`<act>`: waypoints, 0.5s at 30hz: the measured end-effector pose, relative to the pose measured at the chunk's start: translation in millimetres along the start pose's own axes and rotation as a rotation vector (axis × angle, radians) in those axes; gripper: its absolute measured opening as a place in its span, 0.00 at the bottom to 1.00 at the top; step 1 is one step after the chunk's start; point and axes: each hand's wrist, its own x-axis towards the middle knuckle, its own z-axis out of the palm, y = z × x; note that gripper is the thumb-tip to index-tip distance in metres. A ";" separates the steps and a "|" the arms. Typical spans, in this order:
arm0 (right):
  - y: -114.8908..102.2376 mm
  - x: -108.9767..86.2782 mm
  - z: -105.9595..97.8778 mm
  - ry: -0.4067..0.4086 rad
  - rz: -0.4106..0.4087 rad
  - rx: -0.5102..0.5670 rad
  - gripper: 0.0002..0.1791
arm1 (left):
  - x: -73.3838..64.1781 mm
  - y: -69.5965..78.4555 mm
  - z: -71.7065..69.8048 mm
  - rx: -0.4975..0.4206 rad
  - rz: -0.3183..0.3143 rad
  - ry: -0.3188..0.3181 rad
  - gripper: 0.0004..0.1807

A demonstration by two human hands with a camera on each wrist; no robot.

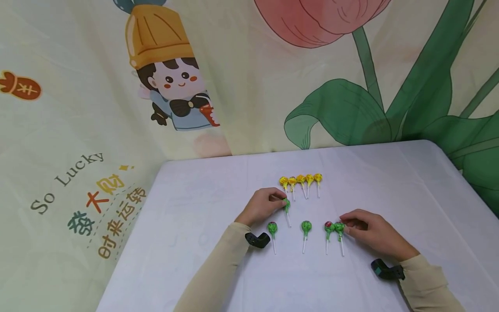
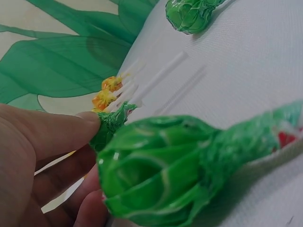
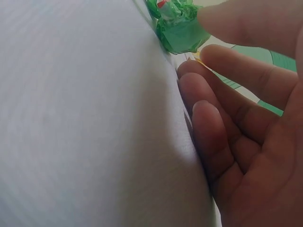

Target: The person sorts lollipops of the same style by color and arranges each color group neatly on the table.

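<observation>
My left hand (image 1: 265,204) pinches a green-wrapped lollipop (image 1: 287,205) by its head, between thumb and fingers, just below the yellow row. In the left wrist view that lollipop (image 2: 113,124) is partly hidden behind a nearer green lollipop (image 2: 161,170). My right hand (image 1: 370,229) has thumb and forefinger at the head of another green lollipop (image 1: 339,228), the rightmost in the lower row. The right wrist view shows the thumb against its green wrapper (image 3: 182,33), the other fingers curled. Close to its left lies a green lollipop with a red patch (image 1: 329,227).
Several yellow lollipops (image 1: 300,179) lie side by side farther back, sticks towards me. Two more green lollipops lie in the lower row, one in the middle (image 1: 306,226) and one near the left wrist (image 1: 272,227). A white cloth (image 1: 195,208) covers the table, against a printed backdrop (image 1: 249,86).
</observation>
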 end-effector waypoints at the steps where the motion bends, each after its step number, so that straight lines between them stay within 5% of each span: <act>1: 0.2 0.1 0.1 0.001 -0.002 0.001 0.15 | -0.1 -0.4 0.2 0.005 0.001 0.002 0.07; 15: 0.9 -0.1 -0.3 0.008 -0.033 -0.017 0.15 | -2.8 -4.7 -0.9 0.012 0.042 -0.022 0.10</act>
